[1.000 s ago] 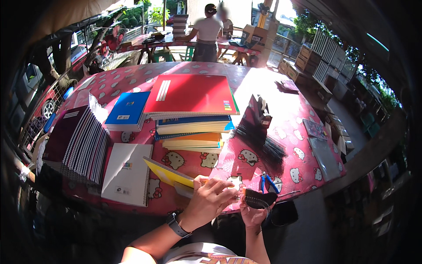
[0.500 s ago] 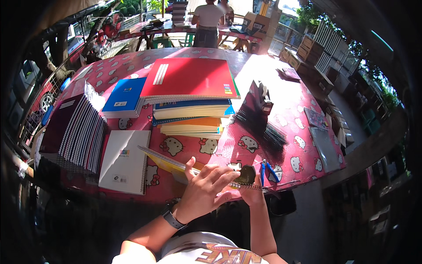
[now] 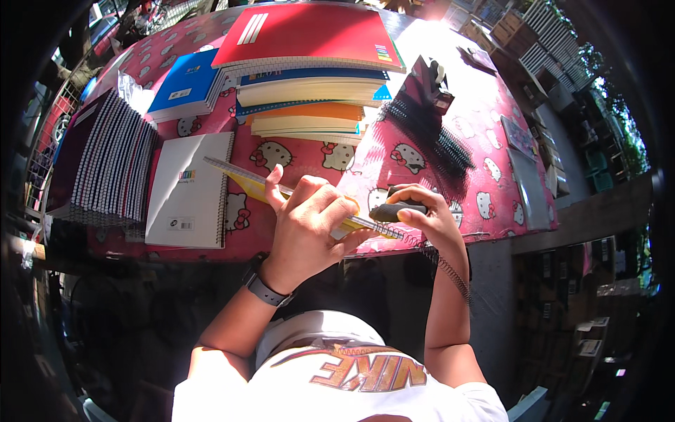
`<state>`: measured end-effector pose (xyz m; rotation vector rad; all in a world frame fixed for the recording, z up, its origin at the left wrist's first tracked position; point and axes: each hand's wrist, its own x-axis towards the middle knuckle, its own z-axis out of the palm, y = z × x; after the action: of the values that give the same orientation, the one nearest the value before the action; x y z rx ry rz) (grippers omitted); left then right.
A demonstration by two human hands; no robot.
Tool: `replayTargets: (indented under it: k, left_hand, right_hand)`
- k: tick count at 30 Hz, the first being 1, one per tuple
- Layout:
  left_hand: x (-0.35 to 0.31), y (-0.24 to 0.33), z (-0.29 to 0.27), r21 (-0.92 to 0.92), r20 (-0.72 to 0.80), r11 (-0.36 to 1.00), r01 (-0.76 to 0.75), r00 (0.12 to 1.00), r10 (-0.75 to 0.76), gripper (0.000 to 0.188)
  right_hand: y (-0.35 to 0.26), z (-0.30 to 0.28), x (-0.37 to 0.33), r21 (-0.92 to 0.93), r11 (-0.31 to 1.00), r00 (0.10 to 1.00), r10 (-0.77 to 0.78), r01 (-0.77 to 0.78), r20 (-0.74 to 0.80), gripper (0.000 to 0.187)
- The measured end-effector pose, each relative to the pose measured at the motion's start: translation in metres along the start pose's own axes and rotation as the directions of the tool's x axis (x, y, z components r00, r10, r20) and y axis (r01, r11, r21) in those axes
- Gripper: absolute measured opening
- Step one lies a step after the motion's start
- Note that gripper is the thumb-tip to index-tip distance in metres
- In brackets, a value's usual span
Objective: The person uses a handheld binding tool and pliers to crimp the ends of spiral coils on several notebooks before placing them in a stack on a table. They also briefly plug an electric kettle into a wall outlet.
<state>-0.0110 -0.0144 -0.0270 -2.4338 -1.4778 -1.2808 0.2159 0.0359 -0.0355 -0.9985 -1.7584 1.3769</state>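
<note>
- Head view: at the middle of the table's (image 3: 496, 221) near edge, the tilted yellow notebook (image 3: 246, 184) is off the surface at its right end; holding its pages flush and its spine straight should help most.
- The left hand (image 3: 309, 221) is clamped on that notebook, thumb against fingers near the spine; a firm pinch there would stop the sheets from slipping.
- The right hand (image 3: 432, 214) is closed around a dark rounded block (image 3: 396, 209), just beside the spine; whether the block touches the coil is unclear, so light, even pressure seems safest.
- The dark coil (image 3: 453, 276) runs from the spine's right end past the near edge and droops across the right forearm; that loose tail could snag, so it wants free room to turn.
- Around: a tall red-topped stack (image 3: 309, 35) at the table's far middle leaves little space ahead.
- A purple notebook pile (image 3: 116, 162) stands along the left edge.
- A white notebook (image 3: 186, 190) lies near the near-left corner, close by the yellow one's left end.
- Blue notebooks (image 3: 184, 81) sit toward the far-left corner.
- Loose black coils (image 3: 429, 144), right of middle, could tangle.
</note>
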Motion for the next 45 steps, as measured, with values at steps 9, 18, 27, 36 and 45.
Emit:
replayTargets:
  k: [9,18,27,36,45]
  left_hand:
    - [0.001,-0.009,-0.008,-0.005,-0.055,0.998,0.065,0.996,-0.065,0.031]
    - [-0.001,-0.018,-0.013,0.002,-0.037,0.998,0.069,0.997,-0.069,0.031]
    - [0.002,-0.019,-0.017,-0.044,-0.011,0.995,0.084,0.996,-0.085,0.047]
    - [-0.008,-0.043,-0.02,-0.119,-0.112,0.992,-0.034,0.993,0.021,0.051]
    - [-0.002,-0.037,-0.024,0.033,-0.078,0.994,0.103,0.992,-0.1,0.036]
  right_hand:
    - [-0.014,0.004,0.006,0.358,0.917,0.983,-0.186,0.174,0.001,0.079]
    - [-0.031,0.017,0.02,0.431,0.891,0.937,-0.262,0.143,0.23,0.069]
    - [-0.029,0.018,0.046,-0.235,0.966,0.969,0.158,-0.111,0.188,0.052]
    - [-0.027,0.023,0.052,-0.263,0.963,0.986,-0.011,0.056,0.167,0.046]
    - [-0.025,0.027,0.047,0.066,0.996,0.987,-0.069,0.06,0.145,0.049]
